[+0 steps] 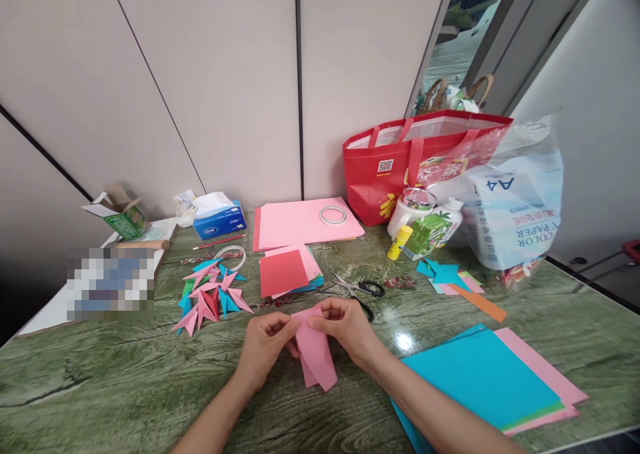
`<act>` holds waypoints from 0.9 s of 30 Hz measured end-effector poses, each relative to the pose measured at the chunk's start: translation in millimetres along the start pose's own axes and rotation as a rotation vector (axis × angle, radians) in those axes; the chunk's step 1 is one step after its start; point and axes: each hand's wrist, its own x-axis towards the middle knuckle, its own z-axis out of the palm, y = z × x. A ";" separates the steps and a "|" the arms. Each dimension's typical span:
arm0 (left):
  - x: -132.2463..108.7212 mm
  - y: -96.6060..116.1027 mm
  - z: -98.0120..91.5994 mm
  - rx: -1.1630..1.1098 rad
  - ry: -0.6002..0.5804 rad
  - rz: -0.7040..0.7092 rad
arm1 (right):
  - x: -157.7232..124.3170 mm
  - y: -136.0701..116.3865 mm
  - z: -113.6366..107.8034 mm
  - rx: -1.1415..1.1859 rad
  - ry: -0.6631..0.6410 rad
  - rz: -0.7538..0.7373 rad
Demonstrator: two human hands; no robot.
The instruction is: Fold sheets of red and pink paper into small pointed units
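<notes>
A folded piece of pink paper (317, 357) hangs between my two hands above the near middle of the table. My left hand (267, 344) pinches its upper left edge between thumb and fingers. On the other side my right hand (345, 327) grips the upper right edge, thumb on the front. The paper's lower end spreads into two overlapping flaps. Just beyond my hands lie black-handled scissors (363, 287), blades partly apart, and a stack of small paper squares (285, 274) with red on top. Folded pink, blue and red paper pieces (210, 294) are heaped to the left.
Blue and pink sheets (480, 374) lie under my right forearm. Farther back are pink sheets (300, 221) with a tape ring, a tissue box (220, 222), a yellow glue stick (399, 243), a red bag (365, 187) and a plastic paper bag (515, 207). Paper scraps (457, 281) lie right.
</notes>
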 end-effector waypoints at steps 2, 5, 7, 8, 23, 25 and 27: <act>0.1 0.4 0.7 -0.009 0.009 -0.007 | 0.1 0.3 -0.4 0.000 -0.002 0.003; 0.1 0.4 0.9 -0.013 0.017 -0.013 | 0.2 0.9 -0.8 0.008 -0.006 0.007; -0.1 -0.1 0.6 -0.013 0.013 -0.009 | 0.2 0.8 -0.7 0.011 -0.006 0.007; -0.1 -0.5 0.3 -0.013 0.009 -0.004 | 0.2 0.6 -0.7 0.011 -0.005 0.007; -0.2 -3.0 -4.1 0.037 0.044 0.094 | 0.0 -1.1 0.2 0.074 -0.018 -0.049; -0.8 -4.0 -2.9 0.007 0.047 0.066 | 0.1 0.1 0.9 0.004 0.006 -0.107; -1.6 -4.4 -1.8 -0.014 0.050 0.055 | 0.3 0.6 1.1 -0.066 0.025 -0.142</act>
